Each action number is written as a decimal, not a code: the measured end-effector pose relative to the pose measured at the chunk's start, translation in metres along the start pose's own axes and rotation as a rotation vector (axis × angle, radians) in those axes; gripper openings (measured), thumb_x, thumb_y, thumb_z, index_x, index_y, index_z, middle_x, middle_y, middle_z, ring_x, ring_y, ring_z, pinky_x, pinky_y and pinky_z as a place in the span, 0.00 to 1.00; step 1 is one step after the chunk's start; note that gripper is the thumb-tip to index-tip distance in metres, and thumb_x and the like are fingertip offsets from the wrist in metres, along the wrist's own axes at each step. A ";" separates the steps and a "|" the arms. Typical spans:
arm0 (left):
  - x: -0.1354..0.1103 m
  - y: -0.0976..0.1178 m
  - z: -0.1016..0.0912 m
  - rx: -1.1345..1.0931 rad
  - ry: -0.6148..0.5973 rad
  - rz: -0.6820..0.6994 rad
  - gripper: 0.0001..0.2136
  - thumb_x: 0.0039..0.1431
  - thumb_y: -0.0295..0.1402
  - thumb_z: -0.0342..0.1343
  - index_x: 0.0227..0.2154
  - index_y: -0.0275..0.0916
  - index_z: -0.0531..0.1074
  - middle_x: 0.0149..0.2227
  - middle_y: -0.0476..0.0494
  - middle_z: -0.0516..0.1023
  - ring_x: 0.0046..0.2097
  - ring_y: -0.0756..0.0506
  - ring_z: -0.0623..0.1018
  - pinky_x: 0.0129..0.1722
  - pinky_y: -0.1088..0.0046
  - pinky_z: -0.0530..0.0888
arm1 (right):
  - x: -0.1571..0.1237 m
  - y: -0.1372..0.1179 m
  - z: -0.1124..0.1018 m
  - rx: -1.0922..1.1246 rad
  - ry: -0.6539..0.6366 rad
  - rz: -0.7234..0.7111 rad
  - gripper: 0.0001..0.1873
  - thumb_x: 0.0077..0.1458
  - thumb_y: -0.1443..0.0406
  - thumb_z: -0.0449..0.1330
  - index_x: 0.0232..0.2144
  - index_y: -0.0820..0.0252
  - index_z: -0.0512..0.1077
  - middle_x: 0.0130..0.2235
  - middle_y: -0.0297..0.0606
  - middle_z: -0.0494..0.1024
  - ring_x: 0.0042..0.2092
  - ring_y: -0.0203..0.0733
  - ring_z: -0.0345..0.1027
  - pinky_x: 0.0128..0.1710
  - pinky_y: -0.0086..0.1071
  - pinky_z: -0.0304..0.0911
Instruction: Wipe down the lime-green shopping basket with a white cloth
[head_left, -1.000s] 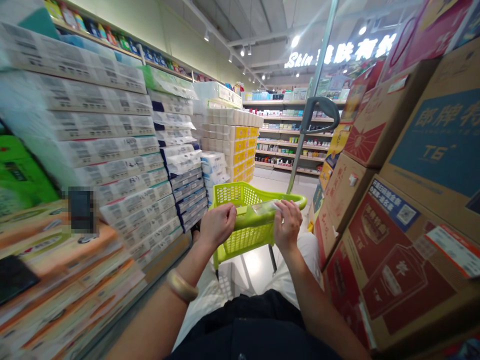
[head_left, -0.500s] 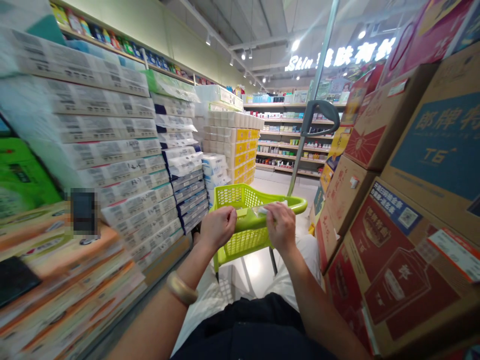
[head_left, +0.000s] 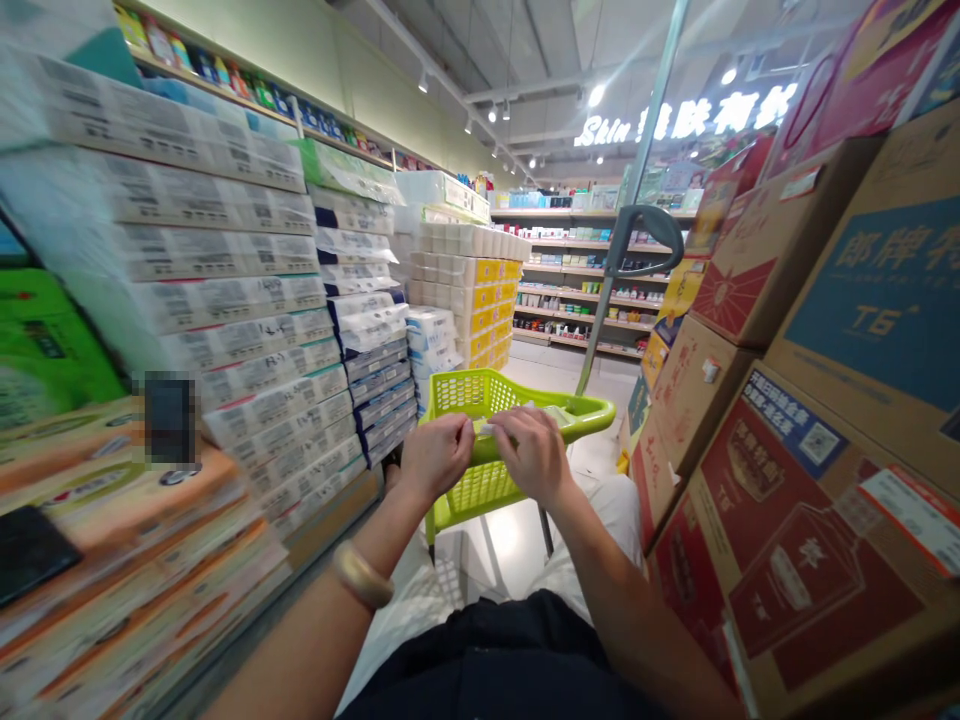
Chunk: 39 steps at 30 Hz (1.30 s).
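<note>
A lime-green shopping cart [head_left: 480, 495] with a perforated basket stands in front of me. My left hand [head_left: 439, 455] is closed in a fist at the left end of its handle [head_left: 589, 422]. My right hand [head_left: 532, 450] lies over the middle of that handle, fingers bent and pointing left, close to my left thumb. Something small and white shows at the right fingertips; I cannot make out what it is. Clear, crinkled plastic [head_left: 556, 411] shows just behind the right hand, along the handle. A gold-coloured bracelet [head_left: 362, 575] sits on my left wrist.
Stacked white packs [head_left: 247, 290] and orange packs [head_left: 150, 520] line the left side. Cartons [head_left: 810, 530] are piled high on the right. Ahead, a slanted pole with a grey handle [head_left: 645, 240] rises before stocked shelves [head_left: 585, 270].
My right hand has slid left along the handle toward my left hand, its fingers now pointing left. The left hand and the cart have barely moved.
</note>
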<state>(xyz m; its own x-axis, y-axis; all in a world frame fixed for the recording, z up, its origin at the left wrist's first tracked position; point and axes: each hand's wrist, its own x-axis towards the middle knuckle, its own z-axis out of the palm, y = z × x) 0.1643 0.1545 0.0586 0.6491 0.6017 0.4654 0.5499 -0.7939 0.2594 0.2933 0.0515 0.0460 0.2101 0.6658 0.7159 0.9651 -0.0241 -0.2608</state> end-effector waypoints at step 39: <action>-0.001 -0.004 0.004 -0.024 0.059 0.073 0.19 0.63 0.41 0.39 0.22 0.40 0.68 0.29 0.44 0.77 0.31 0.46 0.72 0.29 0.70 0.56 | -0.032 0.016 0.013 -0.010 0.245 -0.029 0.15 0.62 0.66 0.51 0.46 0.54 0.74 0.49 0.37 0.76 0.56 0.43 0.63 0.59 0.39 0.53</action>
<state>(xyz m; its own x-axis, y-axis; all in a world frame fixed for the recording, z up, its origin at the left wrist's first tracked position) 0.1638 0.1570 0.0536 0.6546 0.5368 0.5323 0.4892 -0.8376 0.2431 0.3004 0.0399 0.0103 0.2129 0.4660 0.8588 0.9725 -0.0161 -0.2324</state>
